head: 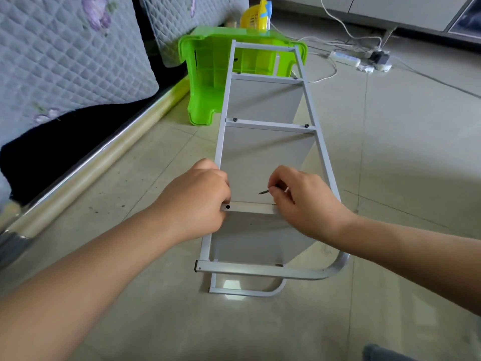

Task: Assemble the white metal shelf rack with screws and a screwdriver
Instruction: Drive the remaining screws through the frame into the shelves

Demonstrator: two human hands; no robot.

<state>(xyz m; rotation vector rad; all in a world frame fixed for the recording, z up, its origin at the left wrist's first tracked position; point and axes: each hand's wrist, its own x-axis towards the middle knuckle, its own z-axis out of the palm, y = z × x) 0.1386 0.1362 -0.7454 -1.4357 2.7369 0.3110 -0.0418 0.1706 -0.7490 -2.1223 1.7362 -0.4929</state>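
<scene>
The white metal shelf rack (270,125) lies on its side on the tiled floor, running away from me. Black screws show at the ends of its two far crossbars. My left hand (197,199) grips the left upright where the nearest crossbar (250,207) meets it; an open screw hole (228,206) shows just beside my fingers. My right hand (299,201) hovers over the right part of that crossbar and pinches a small dark screw (264,192), tip pointing left. No screwdriver is in view.
A green plastic stool (208,74) lies tipped behind the rack's far end, with a yellow item (256,16) beyond it. A quilted mattress and bed frame rail (99,162) run along the left. A power strip (345,58) and cables lie at the back right.
</scene>
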